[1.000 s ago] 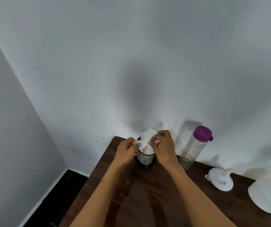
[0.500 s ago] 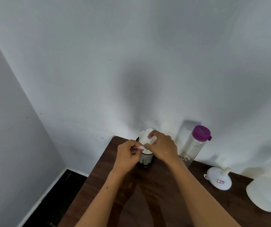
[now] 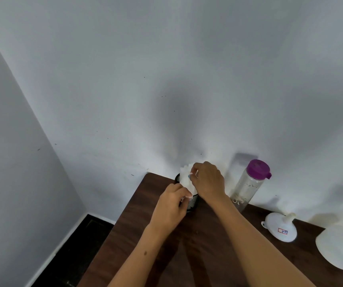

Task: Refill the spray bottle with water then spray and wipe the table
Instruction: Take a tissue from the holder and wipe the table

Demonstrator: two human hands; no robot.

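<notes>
1. Much of the black mesh cup [image 3: 193, 202] at the back left corner of the dark wooden counter [image 3: 208, 241] is hidden from us behind two hands; only its rim and a patch of mesh show.
2. A large white rounded container [image 3: 340, 247] is cut off by the right edge, so we cannot tell what it is. No spray bottle is recognisable to us anywhere in view.
3. The white tissues [image 3: 186, 177] standing in the cup are pale against the pale wall, and we find their upper edge hard to trace.
4. Our left hand [image 3: 171, 206] is curled narrow, fingertips pinched together on the lower edge of a tissue just at the cup's near rim.
5. Our right hand [image 3: 208, 181] is above the cup, fingers bent in, thumb and forefinger pinching the top of the tissues.
6. We cannot tell whether the two hands grip the same sheet or separate ones.
7. We count one clear bottle with a purple lid [image 3: 249, 185], standing upright against the wall just to the right of the cup, partly covered by the right wrist.
8. We count one white funnel [image 3: 280, 226], lying mouth down with its spout pointing up and a small label on its side, between the bottle and the cut-off container.
9. We count two bare forearms, one cup, one counter.
</notes>
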